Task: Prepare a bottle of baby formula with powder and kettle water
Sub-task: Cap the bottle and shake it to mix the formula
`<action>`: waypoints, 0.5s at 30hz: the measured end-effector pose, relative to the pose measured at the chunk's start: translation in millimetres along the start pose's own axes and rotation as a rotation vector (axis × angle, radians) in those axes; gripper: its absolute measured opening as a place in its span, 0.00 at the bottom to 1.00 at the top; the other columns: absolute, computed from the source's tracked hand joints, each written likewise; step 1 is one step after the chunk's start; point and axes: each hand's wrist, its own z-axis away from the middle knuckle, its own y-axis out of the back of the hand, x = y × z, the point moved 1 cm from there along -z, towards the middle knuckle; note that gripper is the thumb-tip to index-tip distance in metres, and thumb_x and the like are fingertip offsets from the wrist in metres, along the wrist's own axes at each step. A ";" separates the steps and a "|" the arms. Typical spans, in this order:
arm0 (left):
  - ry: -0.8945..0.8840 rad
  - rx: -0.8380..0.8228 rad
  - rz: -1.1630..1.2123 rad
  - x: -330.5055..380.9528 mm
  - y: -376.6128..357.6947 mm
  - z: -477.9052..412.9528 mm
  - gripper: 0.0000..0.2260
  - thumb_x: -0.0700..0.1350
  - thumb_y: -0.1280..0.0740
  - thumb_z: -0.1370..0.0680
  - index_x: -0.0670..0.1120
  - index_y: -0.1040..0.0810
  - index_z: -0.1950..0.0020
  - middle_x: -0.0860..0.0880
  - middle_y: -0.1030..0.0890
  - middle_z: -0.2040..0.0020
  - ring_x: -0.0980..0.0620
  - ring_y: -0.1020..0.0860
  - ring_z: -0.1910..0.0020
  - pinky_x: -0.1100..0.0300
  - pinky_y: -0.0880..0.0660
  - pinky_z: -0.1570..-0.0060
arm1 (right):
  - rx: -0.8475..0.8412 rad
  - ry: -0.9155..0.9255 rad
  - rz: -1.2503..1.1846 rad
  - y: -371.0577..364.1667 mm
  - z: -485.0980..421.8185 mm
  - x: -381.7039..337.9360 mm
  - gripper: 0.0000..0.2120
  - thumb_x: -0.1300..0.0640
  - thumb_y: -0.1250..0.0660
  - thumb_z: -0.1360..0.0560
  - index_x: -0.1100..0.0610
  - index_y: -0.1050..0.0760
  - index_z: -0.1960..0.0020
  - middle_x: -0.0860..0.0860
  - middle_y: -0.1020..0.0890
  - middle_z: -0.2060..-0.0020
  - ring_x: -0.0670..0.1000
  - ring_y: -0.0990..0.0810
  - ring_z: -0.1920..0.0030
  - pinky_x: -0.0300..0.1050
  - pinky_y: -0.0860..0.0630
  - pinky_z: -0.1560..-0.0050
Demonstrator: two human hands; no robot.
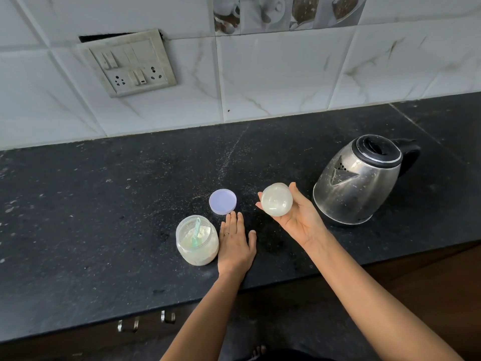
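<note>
Where white marbled wall tiles (273,79) end, a black speckled stone countertop (104,217) runs from left to right. A steel electric kettle (356,183) with a black lid and handle stands on it at the right, its spout turned left. On the wall at the far left hangs a grimy switch-and-socket panel (127,63). Near the counter's front edge stands an open clear jar of white powder (197,241). Just right of it the left hand (235,242) lies flat, palm down, fingers straight. The right hand (294,217), palm up, curls its fingers round a pale translucent baby bottle (276,199), seen end-on, held between kettle and jar. A lavender round lid (222,201) lies beyond the left fingertips. A mint green scoop (195,234) stands in the powder.
</note>
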 end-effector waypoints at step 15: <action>-0.002 0.002 -0.014 -0.5 -0.1 -0.2 0.28 0.54 0.51 0.17 0.43 0.50 0.20 0.45 0.51 0.19 0.51 0.56 0.21 0.58 0.64 0.25 | -0.142 0.020 -0.054 -2.5 17.8 -16.6 0.34 0.50 0.22 0.35 0.62 0.28 0.34 0.60 0.20 0.43 0.58 0.17 0.47 0.54 0.19 0.51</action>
